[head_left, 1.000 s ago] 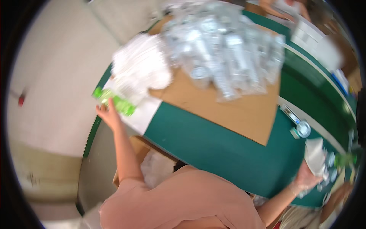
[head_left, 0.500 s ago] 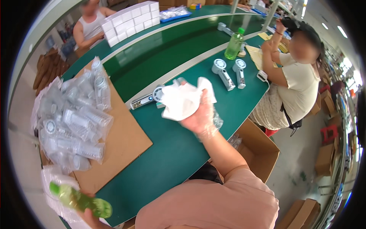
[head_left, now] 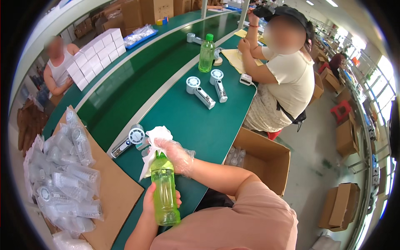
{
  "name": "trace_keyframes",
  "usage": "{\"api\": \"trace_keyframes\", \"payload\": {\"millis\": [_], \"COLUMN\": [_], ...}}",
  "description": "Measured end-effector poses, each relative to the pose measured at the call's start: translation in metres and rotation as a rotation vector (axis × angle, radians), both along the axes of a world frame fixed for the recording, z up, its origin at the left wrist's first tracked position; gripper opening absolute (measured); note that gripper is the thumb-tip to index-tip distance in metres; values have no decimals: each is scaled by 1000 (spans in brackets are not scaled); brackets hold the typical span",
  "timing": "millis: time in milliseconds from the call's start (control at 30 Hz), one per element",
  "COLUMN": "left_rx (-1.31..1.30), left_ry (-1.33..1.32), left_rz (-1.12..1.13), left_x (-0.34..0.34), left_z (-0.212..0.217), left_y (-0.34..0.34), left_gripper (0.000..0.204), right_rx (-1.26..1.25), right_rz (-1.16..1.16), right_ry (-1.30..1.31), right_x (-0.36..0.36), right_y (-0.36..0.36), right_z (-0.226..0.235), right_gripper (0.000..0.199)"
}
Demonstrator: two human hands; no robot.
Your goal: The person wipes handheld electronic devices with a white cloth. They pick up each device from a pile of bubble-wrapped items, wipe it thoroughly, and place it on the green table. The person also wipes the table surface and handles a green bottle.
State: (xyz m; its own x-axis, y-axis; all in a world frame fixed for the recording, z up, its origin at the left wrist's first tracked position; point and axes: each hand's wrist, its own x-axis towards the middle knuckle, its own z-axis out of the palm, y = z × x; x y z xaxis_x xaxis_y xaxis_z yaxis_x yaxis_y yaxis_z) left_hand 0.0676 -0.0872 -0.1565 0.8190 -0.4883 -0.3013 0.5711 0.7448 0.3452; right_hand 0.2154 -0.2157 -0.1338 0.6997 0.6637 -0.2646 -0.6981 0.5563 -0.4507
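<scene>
Half a second back the green bottle (head_left: 165,193) lay low at the person's left side and the white cloth (head_left: 156,143) was held up over the belt; now both have come together in front of the chest. Left hand (head_left: 157,202) wraps the bottle's lower body, fingers curled close around it, holding it upright just above the near edge of the green table (head_left: 200,125). Right hand (head_left: 177,156), in a thin clear plastic glove, closes over the bottle's neck with the cloth bunched between fingers and cap; whether the cap is on or off I cannot tell, since glove and cloth cover it.

Judging by this, the bottle is fetched and gripped, but the cloth looks dry and unused as yet, and wetting it and wiping would be what remains. A small white handheld fan (head_left: 128,140) lies on the table just beyond the cloth. Two more fans (head_left: 206,91) lie further along, near a second green bottle (head_left: 206,53). On the left a cardboard sheet (head_left: 112,189) carries a heap of bagged fans (head_left: 62,179). A co-worker in a cream shirt (head_left: 287,73) sits further down the line, and an open carton (head_left: 260,156) stands below the table edge.
</scene>
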Motion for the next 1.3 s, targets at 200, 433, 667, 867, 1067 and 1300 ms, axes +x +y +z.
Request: {"api": "trace_keyframes", "payload": {"millis": [200, 433, 667, 867, 1067, 1300], "left_rx": [15, 97, 302, 794, 1024, 1680], "left_ry": [60, 88, -16, -431, -418, 187], "left_rz": [4, 1, -68, 108, 809, 1388], "left_x": [-9, -9, -7, -40, -175, -213], "left_z": [-1, 0, 1, 32, 3, 18], "left_y": [2, 4, 13, 41, 148, 153], "left_gripper": [65, 68, 56, 72, 91, 89], "right_rx": [-334, -557, -260, -18, 62, 89], "right_rz": [-24, -63, -74, -22, -92, -189], "right_ry": [33, -169, -70, 147, 164, 130], "right_x": [-3, -3, 0, 6, 11, 19], "right_y": [3, 6, 1, 1, -1, -5], "right_z": [2, 1, -1, 1, 0, -11], "right_gripper": [27, 28, 27, 23, 21, 24]}}
